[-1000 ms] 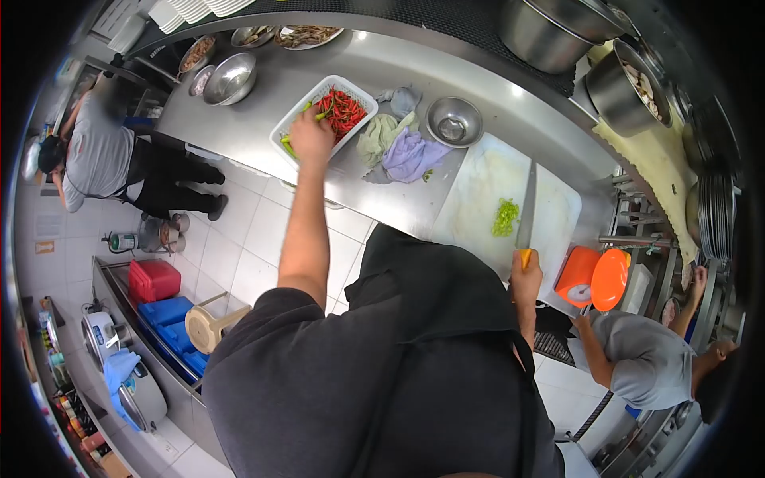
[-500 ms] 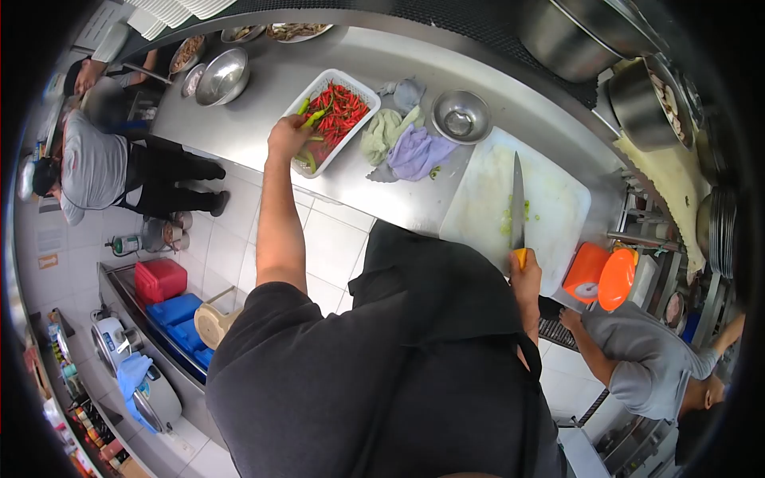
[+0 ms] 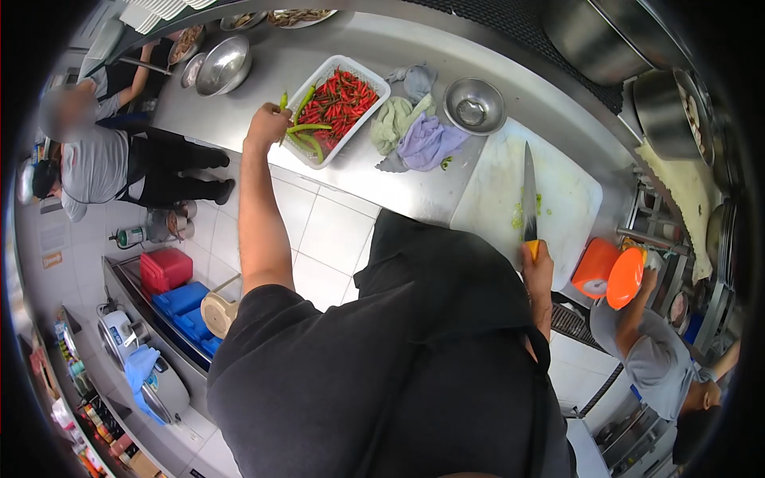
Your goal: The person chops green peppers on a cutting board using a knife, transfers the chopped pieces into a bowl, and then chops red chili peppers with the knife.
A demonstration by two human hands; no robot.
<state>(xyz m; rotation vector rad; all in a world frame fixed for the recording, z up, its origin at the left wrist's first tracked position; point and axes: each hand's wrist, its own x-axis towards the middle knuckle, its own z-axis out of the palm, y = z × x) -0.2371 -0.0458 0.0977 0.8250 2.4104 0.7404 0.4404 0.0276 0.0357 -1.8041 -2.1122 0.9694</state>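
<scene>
A green chilli (image 3: 284, 101) is pinched by the fingers of the left hand (image 3: 268, 127), beside a white basket (image 3: 382, 90) of red chillies (image 3: 339, 103) on a steel counter (image 3: 279, 49). The right hand (image 3: 539, 268) has fingers wrapped round a yellow-handled knife (image 3: 530, 199) over a white cutting board (image 3: 570, 183).

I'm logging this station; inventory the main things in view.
Steel counter: one, silver, centre
Rectangular plastic basket: one, white, on counter
Slim chillies: many, red, in basket
Long chillies: several, green, basket's left side
Crumpled cloths: at least three, green, purple, grey, right of basket
Round metal bowl: one, silver, right of cloths
Rectangular cutting board: one, white, counter's right end
Chopped bits: many, green, on board
Long steel knife: one, silver, yellow handle, over board
Dial scale: one, orange, right of board
Co-workers: at least three, grey tops, left and right
Left hand: one, bare, at basket's left edge
Right hand: one, bare, on knife handle
</scene>
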